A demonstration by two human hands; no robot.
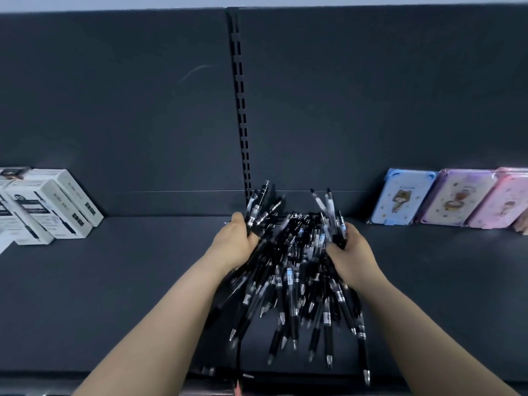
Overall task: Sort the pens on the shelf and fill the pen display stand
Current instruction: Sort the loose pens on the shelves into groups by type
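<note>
Head view shows sorting barely begun: the pens (pixel 297 270) lie in one tangled heap mid-shelf (pixel 114 281), left hand (pixel 237 241) and right hand (pixel 348 252) each in a grip on a bunch, no display stand visible.

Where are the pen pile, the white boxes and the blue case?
pen pile (pixel 288 270): head view, middle of the heap.
white boxes (pixel 43 212): head view, front box's top face.
blue case (pixel 403 198): head view, its printed front.
</note>
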